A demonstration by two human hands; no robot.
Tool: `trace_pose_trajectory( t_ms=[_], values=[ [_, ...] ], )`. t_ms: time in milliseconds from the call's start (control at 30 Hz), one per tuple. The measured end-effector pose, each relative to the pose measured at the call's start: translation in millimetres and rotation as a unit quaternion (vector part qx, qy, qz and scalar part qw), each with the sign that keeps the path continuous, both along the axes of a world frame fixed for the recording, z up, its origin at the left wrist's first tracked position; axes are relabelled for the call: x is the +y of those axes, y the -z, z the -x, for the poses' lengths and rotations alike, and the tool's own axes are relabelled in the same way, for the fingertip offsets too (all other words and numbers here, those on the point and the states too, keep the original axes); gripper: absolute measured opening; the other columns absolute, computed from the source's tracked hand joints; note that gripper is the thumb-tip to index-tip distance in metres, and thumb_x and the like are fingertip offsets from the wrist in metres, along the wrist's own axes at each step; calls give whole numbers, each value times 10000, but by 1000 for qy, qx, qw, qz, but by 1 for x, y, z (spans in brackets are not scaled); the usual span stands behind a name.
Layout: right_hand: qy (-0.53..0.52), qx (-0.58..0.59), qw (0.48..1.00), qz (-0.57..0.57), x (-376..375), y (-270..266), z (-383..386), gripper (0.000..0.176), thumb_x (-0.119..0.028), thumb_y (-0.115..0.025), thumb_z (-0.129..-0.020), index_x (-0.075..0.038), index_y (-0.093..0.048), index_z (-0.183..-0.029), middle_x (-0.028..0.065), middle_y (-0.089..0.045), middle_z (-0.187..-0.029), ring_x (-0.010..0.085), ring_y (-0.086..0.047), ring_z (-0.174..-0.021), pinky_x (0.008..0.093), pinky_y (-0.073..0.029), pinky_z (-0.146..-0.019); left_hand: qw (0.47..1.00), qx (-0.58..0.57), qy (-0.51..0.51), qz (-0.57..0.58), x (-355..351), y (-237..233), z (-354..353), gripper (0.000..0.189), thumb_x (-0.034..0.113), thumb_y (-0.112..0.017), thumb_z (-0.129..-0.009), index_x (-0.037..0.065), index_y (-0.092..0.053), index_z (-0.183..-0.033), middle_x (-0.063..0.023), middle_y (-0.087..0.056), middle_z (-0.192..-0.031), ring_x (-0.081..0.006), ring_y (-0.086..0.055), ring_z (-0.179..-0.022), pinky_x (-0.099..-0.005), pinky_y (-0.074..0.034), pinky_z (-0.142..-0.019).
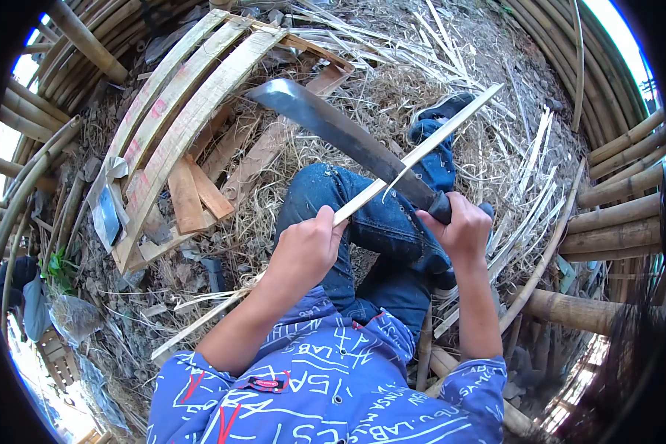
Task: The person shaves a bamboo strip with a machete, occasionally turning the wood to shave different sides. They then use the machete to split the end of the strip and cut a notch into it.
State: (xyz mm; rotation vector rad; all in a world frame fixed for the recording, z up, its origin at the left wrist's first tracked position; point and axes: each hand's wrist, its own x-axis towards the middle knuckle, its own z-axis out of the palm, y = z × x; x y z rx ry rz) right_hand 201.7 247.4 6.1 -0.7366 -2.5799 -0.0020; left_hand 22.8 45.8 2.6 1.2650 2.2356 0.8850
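Observation:
My left hand (303,250) is closed around a long pale bamboo strip (451,127), which slants from the lower left, under my forearm, up to the right. In my right hand (462,226) is the dark handle of a machete (333,133). Its broad blade points up and to the left, crossing the strip above my knee and touching it there. A thin curled shaving (397,180) stands off the strip at the crossing. Both hands are in front of my bent legs in blue jeans (318,196).
A wooden slatted pallet (192,111) leans at the upper left, with a phone-like blue object (109,214) on it. Shavings (377,96) cover the ground. Cut strips (529,192) lie to the right. Bamboo poles (621,214) line both sides.

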Motion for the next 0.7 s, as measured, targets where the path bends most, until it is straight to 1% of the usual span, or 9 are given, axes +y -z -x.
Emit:
trace_pose_trajectory(
  t_ms=[100,133,200,233,300,367,433,600,700],
  values=[
    [20,-2,999,38,-9,-3,1,579,-609,-697,-785,-33,-637,-794,128,-620,-620,333,-639,-586,382,-494,-534,1000,-14,0,-21,3,7,-1,223,196,-525,-992,10,-464,-886,-257,-582,-656,-474,-584,-649,-543,-426,-547],
    [13,28,985,171,-12,-1,2,563,-589,-692,-807,-30,-629,-781,116,-600,-598,298,-627,-555,361,-477,-518,1000,-15,0,-23,4,7,-1,223,196,-525,-992,10,-464,-886,-257,-582,-656,-474,-584,-649,-543,-426,-547],
    [-6,94,877,472,-19,9,1,532,-527,-676,-863,-11,-599,-754,69,-515,-543,167,-548,-489,320,-406,-481,998,-20,-5,-57,5,9,-2,226,201,-519,-996,12,-457,-889,-260,-579,-658,-477,-581,-652,-542,-426,-546],
    [-6,94,877,471,-23,10,1,532,-527,-676,-863,-11,-599,-754,69,-515,-543,167,-548,-489,320,-406,-481,998,-20,-5,-58,6,9,-2,226,201,-519,-996,12,-457,-889,-260,-579,-658,-477,-581,-652,-542,-426,-546],
    [-34,156,765,624,-35,4,9,526,-509,-670,-878,-2,-589,-764,42,-461,-538,104,-478,-504,326,-375,-471,996,-23,-14,-88,7,9,-1,231,204,-512,-999,11,-448,-890,-263,-575,-659,-482,-576,-655,-540,-426,-546],
    [-33,146,786,600,-33,9,13,519,-503,-674,-875,0,-600,-769,79,-509,-534,172,-546,-486,336,-406,-484,997,-12,-16,-70,8,5,1,230,203,-511,-999,8,-448,-893,-262,-575,-659,-482,-576,-654,-538,-426,-545],
    [2,82,944,320,-33,6,19,522,-520,-682,-859,-15,-610,-749,123,-571,-555,263,-614,-517,345,-444,-497,998,0,-18,-59,10,1,4,229,201,-510,-999,6,-449,-896,-260,-575,-658,-482,-577,-653,-536,-427,-545],
    [-7,17,997,70,-25,-3,18,577,-612,-694,-786,-41,-614,-770,138,-621,-625,312,-648,-582,391,-485,-516,1000,13,-18,1,7,-2,4,231,201,-512,-996,-4,-469,-898,-263,-590,-655,-475,-591,-650,-541,-440,-551],
    [1,1,1000,1,8,-8,9,589,-617,-691,-784,-34,-611,-794,136,-623,-640,309,-645,-576,385,-482,-508,1000,19,-2,13,4,-10,0,248,215,-527,-982,-3,-487,-872,-241,-620,-650,-443,-627,-631,-547,-494,-564]
  ],
)
